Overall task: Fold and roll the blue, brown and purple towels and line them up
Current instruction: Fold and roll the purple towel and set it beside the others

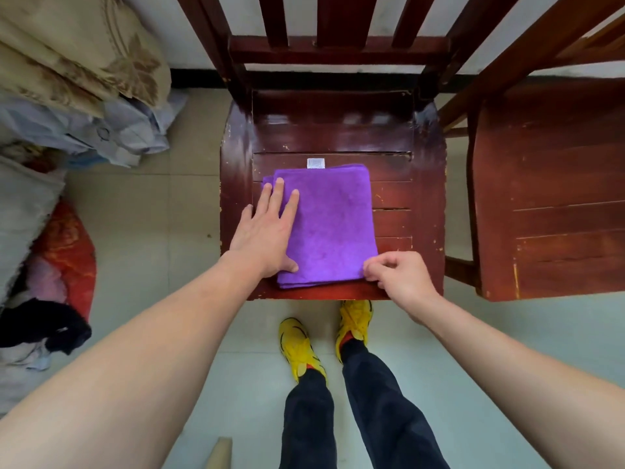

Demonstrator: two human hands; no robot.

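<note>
Bare seat [389, 137] behind purple towel [331, 225]; chair back [338, 50] blocks beyond.

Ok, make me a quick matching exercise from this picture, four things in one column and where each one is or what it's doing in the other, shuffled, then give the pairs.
Things:
1. left hand
2. right hand
3. purple towel
4. white tag

Places or states:
A. folded flat on the wooden chair seat
B. pinching the towel's near right corner
C. pressed flat on the towel's left side
D. sticking out at the towel's far edge

Pairs: 1-C, 2-B, 3-A, 4-D
</note>
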